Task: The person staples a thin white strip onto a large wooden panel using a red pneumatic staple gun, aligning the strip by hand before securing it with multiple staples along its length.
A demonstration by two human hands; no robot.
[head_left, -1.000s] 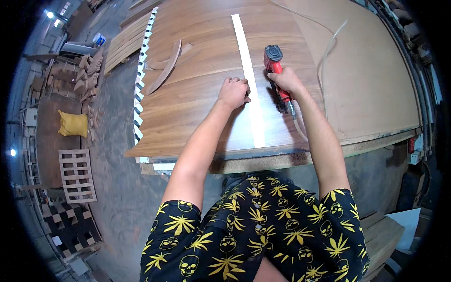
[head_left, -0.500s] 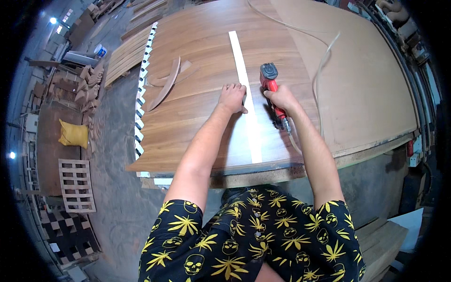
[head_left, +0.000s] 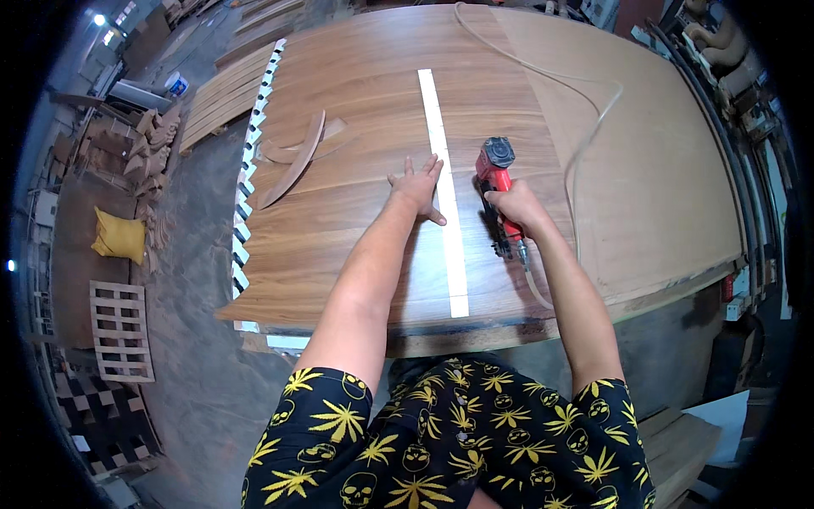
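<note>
My right hand (head_left: 518,204) is wrapped around the grip of a red and black pneumatic nail gun (head_left: 494,164), held just right of a long white strip (head_left: 454,276). An air hose runs from the tool's lower end. The strip lies lengthwise on a wood-grain panel (head_left: 356,246). My left hand (head_left: 416,187) rests at the strip's left edge with fingers spread, thumb and fingertips touching it. Whether the nail gun touches the panel I cannot tell.
Curved wooden pieces (head_left: 298,165) lie on the panel's left part, near a row of white-edged notched pieces (head_left: 240,233). The pale hose (head_left: 585,140) loops over a plain brown board (head_left: 653,187) at right. A pallet (head_left: 121,331) and yellow sack (head_left: 119,236) are at far left.
My left hand's fingers have spread out from a closer, curled pose at the strip. The whole scene has shifted slightly in view; the nail gun stays in my right hand beside the strip.
</note>
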